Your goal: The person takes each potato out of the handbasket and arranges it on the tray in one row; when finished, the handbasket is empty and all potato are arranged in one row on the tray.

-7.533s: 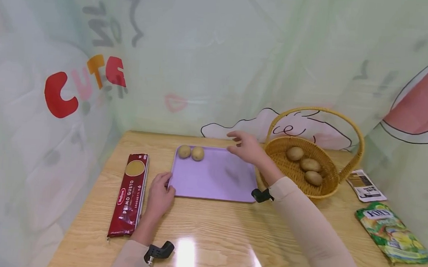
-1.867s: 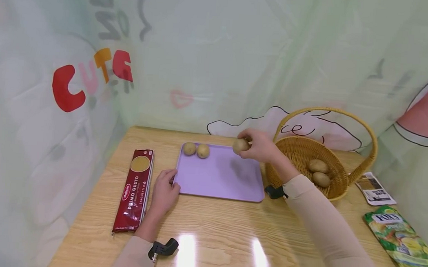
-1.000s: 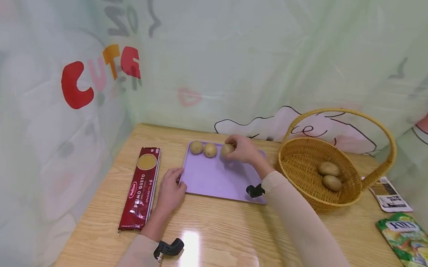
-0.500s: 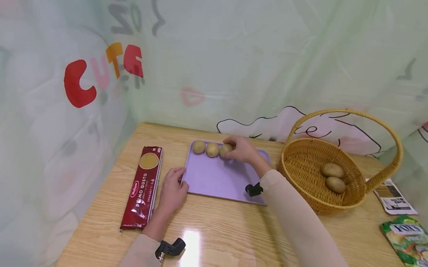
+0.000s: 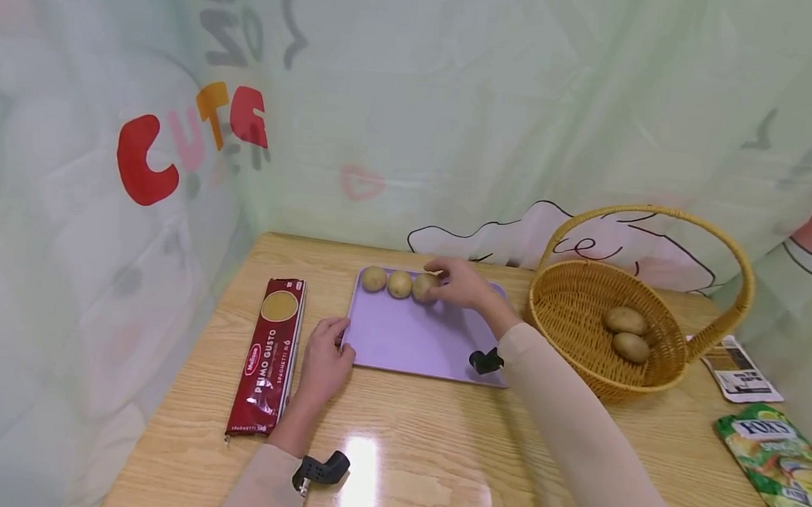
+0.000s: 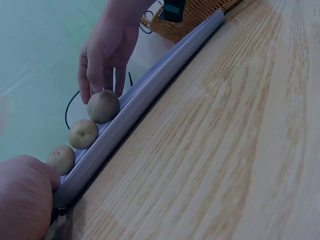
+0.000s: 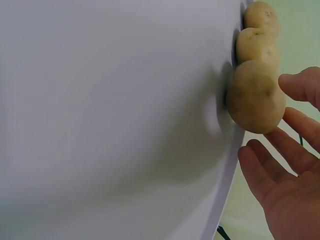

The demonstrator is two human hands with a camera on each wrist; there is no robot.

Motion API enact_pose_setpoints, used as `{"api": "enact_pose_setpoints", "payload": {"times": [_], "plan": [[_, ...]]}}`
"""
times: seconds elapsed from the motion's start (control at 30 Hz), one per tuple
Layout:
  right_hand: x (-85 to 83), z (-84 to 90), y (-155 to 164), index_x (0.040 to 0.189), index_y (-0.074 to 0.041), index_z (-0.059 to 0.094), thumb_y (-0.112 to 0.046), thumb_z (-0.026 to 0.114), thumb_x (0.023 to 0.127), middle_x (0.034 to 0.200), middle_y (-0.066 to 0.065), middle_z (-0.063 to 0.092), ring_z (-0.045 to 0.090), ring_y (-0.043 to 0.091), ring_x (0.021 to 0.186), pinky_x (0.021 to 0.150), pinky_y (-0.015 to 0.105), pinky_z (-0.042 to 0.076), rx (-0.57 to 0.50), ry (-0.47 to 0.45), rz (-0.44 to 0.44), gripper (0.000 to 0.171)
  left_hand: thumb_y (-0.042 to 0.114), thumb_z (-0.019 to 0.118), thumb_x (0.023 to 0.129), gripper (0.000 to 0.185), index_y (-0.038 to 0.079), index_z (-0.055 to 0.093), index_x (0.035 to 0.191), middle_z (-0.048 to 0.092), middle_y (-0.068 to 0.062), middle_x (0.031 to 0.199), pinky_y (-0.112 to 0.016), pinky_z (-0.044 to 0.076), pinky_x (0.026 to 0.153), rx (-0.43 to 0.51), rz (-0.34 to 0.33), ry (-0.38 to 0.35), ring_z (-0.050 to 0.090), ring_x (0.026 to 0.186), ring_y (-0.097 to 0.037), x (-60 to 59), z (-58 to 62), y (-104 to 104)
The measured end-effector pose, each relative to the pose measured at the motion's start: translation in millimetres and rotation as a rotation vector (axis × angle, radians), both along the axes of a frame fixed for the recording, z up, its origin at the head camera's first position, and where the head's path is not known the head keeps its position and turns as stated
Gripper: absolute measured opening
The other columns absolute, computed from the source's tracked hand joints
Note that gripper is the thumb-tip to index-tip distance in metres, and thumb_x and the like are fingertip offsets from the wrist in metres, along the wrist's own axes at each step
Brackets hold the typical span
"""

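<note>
Rounded pale-brown potato (image 5: 423,289), row's right end: far edge of lilac rectangular plastic-looking tray (image 5: 408,339) | left of nearer right hand (image 5: 463,283), fingers loosely apart beside it | left hand (image 5: 326,361) grips tray's left edge

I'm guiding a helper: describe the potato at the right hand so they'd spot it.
On the wooden table, find the purple tray left of the basket. Three potatoes sit by its far edge; this potato is the rightmost, the only one with the right hand at it.
</note>
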State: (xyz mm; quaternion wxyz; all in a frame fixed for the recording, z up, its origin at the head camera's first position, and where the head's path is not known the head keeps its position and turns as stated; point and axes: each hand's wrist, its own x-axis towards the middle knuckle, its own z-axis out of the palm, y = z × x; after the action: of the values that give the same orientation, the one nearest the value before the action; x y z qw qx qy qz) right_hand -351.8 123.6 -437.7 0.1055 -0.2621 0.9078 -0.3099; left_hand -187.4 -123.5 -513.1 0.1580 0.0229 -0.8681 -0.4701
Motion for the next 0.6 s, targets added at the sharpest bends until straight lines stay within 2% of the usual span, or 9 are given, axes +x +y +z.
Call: {"api": "enact_pose_setpoints", "payload": {"times": [0.23, 0.43, 0.6], "plan": [[8.5, 1.7, 11, 0.130, 0.002, 0.057, -0.012, 0.076, 0.080, 0.130, 0.017, 0.059, 0.054, 0.039, 0.117, 0.099, 0.049, 0.046, -0.024, 0.022, 0.012, 0.056, -0.006, 0.062, 0.079, 0.044, -0.004, 0.063, 0.123, 0.058, -0.014, 0.123, -0.037, 0.052, 0.089, 0.009, -0.004, 0.022, 0.059, 0.100, -0.027, -0.2, -0.4, 1], [16.4, 3.5, 19, 0.130, 0.003, 0.056, -0.010, 0.076, 0.081, 0.131, 0.018, 0.057, 0.054, 0.040, 0.117, 0.097, 0.047, 0.048, -0.051, 0.030, 0.018, 0.055, -0.005, 0.062, 0.080, 0.045, -0.003, 0.062, 0.124, 0.057, -0.014, 0.124, -0.037, 0.052, 0.089, 0.017, -0.012, 0.007, 0.059, 0.101, -0.026, 0.1, -0.9, 0], [27.7, 14.9, 30, 0.132, 0.007, 0.053, -0.006, 0.071, 0.082, 0.134, 0.022, 0.054, 0.051, 0.043, 0.119, 0.098, 0.051, 0.046, -0.079, 0.036, 0.022, 0.055, -0.005, 0.062, 0.080, 0.045, -0.003, 0.063, 0.124, 0.058, -0.014, 0.124, -0.038, 0.051, 0.090, 0.016, -0.008, 0.007, 0.059, 0.101, -0.027, 1.3, -1.7, -1]]}}
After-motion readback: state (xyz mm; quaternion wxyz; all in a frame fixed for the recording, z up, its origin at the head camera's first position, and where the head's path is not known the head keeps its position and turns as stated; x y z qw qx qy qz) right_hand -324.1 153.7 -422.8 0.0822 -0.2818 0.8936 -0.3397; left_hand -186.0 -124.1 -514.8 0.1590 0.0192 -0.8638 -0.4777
